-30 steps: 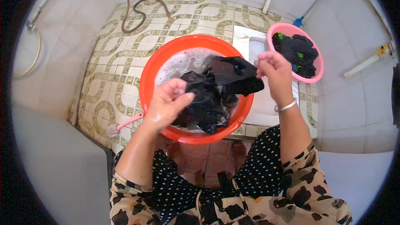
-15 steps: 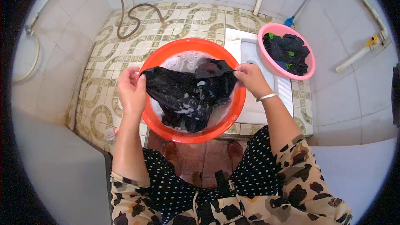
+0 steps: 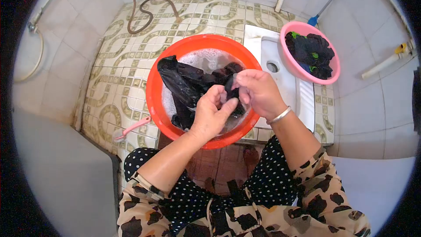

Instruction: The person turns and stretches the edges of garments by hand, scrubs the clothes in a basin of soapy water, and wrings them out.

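A wet black garment (image 3: pixel 182 81) lies bunched in an orange-red basin (image 3: pixel 154 90) of sudsy water (image 3: pixel 206 57). One part of it rests against the basin's left inner wall. Over the right half of the basin, my left hand (image 3: pixel 212 112) and my right hand (image 3: pixel 258 90) come close together. Both are closed on a small gathered part of the black garment between them. What kind of garment it is, I cannot tell. A silver bangle (image 3: pixel 279 115) circles my right wrist.
A pink basin (image 3: pixel 287 57) of dark clothes stands at the right over a white squat toilet (image 3: pixel 302 105). A pink-handled brush (image 3: pixel 133 127) lies on the tiled floor at left. A brown hose (image 3: pixel 151 15) and a blue brush (image 3: pixel 312 20) are at the back.
My left hand has moved right, beside my right hand. The garment, stretched wide between them before, now hangs down into the basin. The pink-handled brush has come into fuller view.
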`<state>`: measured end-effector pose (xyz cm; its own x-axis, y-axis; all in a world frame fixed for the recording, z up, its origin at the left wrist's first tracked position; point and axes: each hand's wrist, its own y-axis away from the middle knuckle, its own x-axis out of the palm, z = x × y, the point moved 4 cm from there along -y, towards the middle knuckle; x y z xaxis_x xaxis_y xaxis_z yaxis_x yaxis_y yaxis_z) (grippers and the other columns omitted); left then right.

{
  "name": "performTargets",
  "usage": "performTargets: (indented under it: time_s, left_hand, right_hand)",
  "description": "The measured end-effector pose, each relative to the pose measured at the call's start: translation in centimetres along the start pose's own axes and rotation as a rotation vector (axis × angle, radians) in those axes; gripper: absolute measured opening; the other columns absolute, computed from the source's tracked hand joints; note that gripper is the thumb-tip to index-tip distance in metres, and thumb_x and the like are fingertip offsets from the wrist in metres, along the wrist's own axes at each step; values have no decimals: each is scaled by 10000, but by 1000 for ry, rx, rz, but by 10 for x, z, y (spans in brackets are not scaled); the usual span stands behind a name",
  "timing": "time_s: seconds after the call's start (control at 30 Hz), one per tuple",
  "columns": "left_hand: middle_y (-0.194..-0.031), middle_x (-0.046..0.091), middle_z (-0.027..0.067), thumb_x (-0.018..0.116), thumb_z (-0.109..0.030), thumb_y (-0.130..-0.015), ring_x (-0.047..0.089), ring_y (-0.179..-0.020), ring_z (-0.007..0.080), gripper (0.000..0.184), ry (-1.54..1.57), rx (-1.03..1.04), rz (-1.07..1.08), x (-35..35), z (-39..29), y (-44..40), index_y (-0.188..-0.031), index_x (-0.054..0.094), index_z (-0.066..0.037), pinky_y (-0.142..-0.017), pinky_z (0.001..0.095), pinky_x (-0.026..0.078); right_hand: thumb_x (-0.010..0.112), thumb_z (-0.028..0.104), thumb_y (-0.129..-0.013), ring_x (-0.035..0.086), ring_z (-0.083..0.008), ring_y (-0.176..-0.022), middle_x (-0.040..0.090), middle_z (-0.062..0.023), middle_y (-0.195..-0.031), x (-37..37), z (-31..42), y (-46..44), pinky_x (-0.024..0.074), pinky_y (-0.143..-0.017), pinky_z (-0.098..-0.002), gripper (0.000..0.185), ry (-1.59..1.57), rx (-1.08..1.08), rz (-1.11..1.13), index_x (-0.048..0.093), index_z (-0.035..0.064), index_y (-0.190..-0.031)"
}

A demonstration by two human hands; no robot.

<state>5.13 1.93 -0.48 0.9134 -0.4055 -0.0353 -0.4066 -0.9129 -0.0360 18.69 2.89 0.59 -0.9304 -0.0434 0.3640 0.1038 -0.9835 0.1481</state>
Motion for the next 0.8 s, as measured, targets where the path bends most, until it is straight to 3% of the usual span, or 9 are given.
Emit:
performTargets:
  time_s: [0.07,0.13,0.17,0.2,0.23,0.33,0.47,0.6,0.8]
  left_hand:
    - [-791,524,-11,560,-45,-822,476,-731,50,156,217,-131,-15,1,7,-4,-967,524,0,-670,221,416]
    - [-818,556,-10,488,-20,-853,497,-744,45,149,248,-188,-19,-3,9,-4,-994,533,-3,-691,217,423]
    - [-891,580,19,478,-28,-855,531,-802,80,202,418,-225,21,-2,7,-4,-1051,522,-12,-733,237,435]
    - [-965,604,48,467,-36,-857,566,-860,115,255,587,-262,61,-1,5,-4,-1108,511,-20,-775,258,447]
    - [-1033,598,69,461,-69,-866,569,-939,155,251,591,-274,97,-2,6,-3,-1107,510,-16,-829,305,444]
    - [-1045,591,70,483,-89,-863,565,-946,161,262,721,-301,183,-6,-6,1,-1112,509,-14,-837,322,441]
    - [-988,590,35,467,-102,-887,549,-911,113,209,750,-292,223,-14,-19,5,-1065,534,-17,-823,275,432]
    - [-975,594,34,508,-80,-863,556,-881,101,212,698,-291,230,-19,-24,6,-1067,530,-25,-790,253,444]
    - [-941,602,41,549,5,-816,562,-792,73,219,649,-204,29,-34,-14,2,-1026,519,-47,-692,202,460]
  right_hand:
    - [556,169,-812,483,-78,-482,602,-37,-708,2,8,3,370,-437,-197,170,108,-29,13,608,11,-773]
    - [562,181,-812,499,-66,-516,609,-39,-724,-4,19,2,374,-449,-187,171,288,-193,-26,616,22,-779]
    - [569,184,-808,534,-73,-593,611,-37,-732,-12,19,0,418,-525,-197,180,361,-199,-55,621,14,-779]
    - [569,184,-808,534,-73,-593,611,-37,-732,-20,17,-3,418,-525,-197,180,360,-200,-57,621,14,-779]
    - [575,182,-805,544,-80,-631,614,-34,-739,-24,17,-5,433,-572,-213,183,421,-266,-4,619,5,-790]
    - [581,179,-804,554,-89,-695,617,-27,-748,-17,17,0,448,-656,-238,187,568,-286,154,614,-5,-812]
    - [580,187,-811,552,-88,-738,620,-26,-770,-5,11,4,446,-704,-242,184,571,-268,348,612,7,-829]
    - [513,187,-855,447,-82,-631,473,7,-630,0,8,4,396,-589,-252,207,604,-190,297,528,14,-741]
    - [478,241,-895,427,-80,-709,494,6,-757,1,18,7,370,-658,-216,252,624,-364,213,506,12,-792]
